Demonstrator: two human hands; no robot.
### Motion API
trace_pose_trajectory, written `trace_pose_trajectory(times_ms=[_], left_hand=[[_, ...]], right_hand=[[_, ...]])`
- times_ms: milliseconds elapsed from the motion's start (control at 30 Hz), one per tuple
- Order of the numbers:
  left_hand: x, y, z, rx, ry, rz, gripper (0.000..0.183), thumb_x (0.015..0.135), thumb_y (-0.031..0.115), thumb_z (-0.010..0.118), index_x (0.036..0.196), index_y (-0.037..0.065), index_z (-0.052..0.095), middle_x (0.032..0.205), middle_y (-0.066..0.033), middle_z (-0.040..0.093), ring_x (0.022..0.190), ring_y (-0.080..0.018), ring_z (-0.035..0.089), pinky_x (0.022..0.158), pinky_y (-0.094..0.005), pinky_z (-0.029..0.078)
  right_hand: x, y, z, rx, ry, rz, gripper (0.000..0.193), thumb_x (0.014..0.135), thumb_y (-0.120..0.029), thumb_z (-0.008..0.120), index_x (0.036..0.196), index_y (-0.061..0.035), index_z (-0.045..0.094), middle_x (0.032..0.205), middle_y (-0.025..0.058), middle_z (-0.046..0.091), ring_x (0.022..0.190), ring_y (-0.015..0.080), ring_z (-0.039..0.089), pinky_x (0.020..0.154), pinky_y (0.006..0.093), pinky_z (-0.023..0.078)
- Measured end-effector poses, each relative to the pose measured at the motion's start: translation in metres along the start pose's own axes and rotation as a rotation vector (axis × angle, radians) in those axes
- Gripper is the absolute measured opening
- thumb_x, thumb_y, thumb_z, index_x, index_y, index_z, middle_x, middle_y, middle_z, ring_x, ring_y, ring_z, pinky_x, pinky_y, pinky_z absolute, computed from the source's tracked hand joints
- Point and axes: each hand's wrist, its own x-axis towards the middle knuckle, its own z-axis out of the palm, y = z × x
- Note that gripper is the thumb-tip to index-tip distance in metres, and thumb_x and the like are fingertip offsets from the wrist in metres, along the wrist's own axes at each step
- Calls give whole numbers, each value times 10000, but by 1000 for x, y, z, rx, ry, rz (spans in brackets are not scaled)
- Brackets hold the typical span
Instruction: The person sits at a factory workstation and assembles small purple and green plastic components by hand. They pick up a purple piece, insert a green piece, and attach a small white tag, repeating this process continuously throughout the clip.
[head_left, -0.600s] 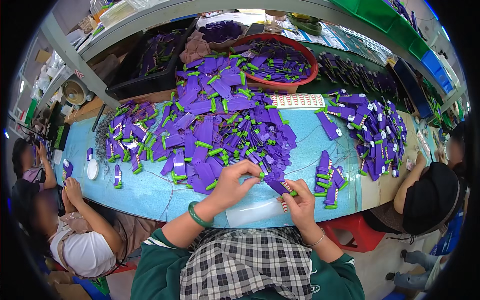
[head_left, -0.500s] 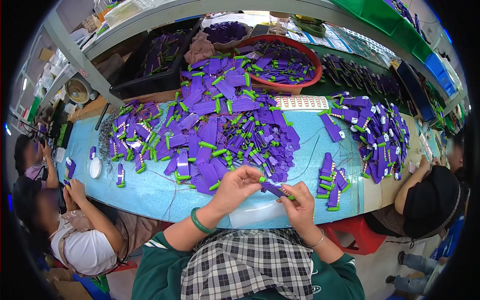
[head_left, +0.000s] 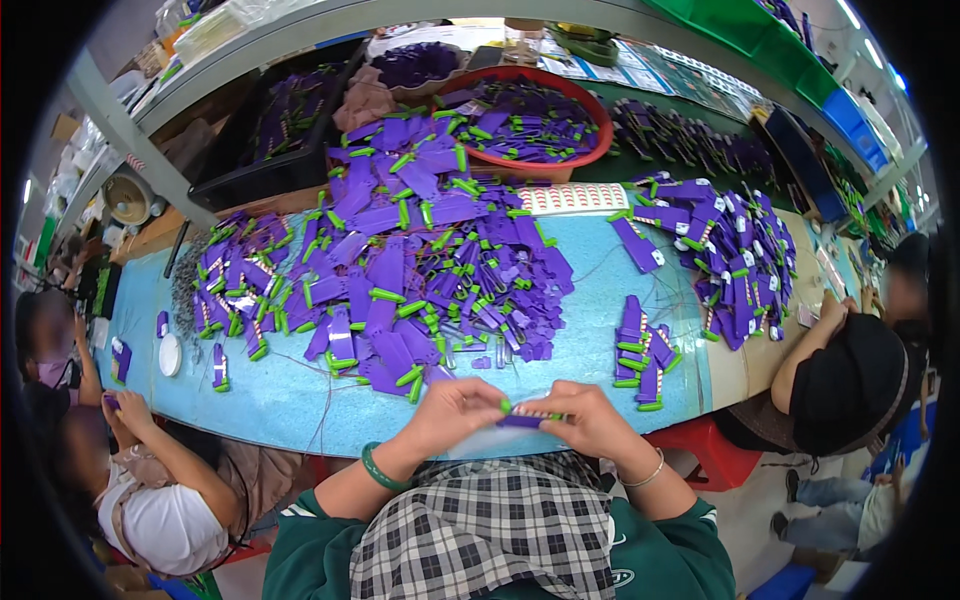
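Observation:
Close to the front edge of the table (head_left: pixel 250 405), a slim purple piece (head_left: pixel 523 421) with bright green ends and a striped red-and-white strip is held level between my hands. My left hand (head_left: pixel 443 415) pinches it near its left green end. On the other end, the fingers of my right hand (head_left: pixel 588 418) are closed. Just beyond lies a big heap of purple pieces (head_left: pixel 370 290), many with green ends. To the right of my right hand is a small stack of similar pieces (head_left: pixel 643 350).
A red basin (head_left: pixel 605 130) of purple parts stands at the back, with a black crate (head_left: pixel 225 185) to its left. A sticker sheet (head_left: pixel 572 199) lies before the basin. More assembled pieces (head_left: pixel 745 265) pile up at right. Co-workers sit at left (head_left: pixel 165 500) and right (head_left: pixel 850 385).
Both hands have come nearer to me and closer together. The purple piece, tilted before, now lies level between them. The whole view has shifted slightly.

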Motion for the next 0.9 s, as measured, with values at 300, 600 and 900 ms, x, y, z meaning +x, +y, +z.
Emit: trace_pose_trajectory(times_ms=[300, 600, 900], left_hand=[[0, 21, 14, -160, -73, 1, 177, 774, 24, 707, 934, -9, 638, 942, -35, 616, 875, -103, 572, 795, -266, 457], [-5, 47, 12, 768, -79, 477, 144, 751, 92, 721, 818, 12, 623, 864, -102, 581, 765, -235, 590, 664, -333, 470], [-17, 64, -7, 164, 317, 332, 139, 907, 112, 585, 971, 6, 521, 843, -70, 644, 739, -118, 589, 671, -271, 472]], right_hand=[[-3, -8, 40, 581, 172, 18, 287, 747, -10, 750, 1007, 14, 630, 882, 50, 643, 778, 123, 628, 669, 253, 505], [21, -10, 11, -20, -5, -278, 136, 728, -82, 722, 811, -42, 623, 756, 69, 587, 594, 242, 575, 530, 338, 456], [42, 36, -17, -644, 263, 136, 169, 701, -181, 766, 746, -76, 642, 762, 69, 599, 697, 264, 622, 592, 364, 485]])
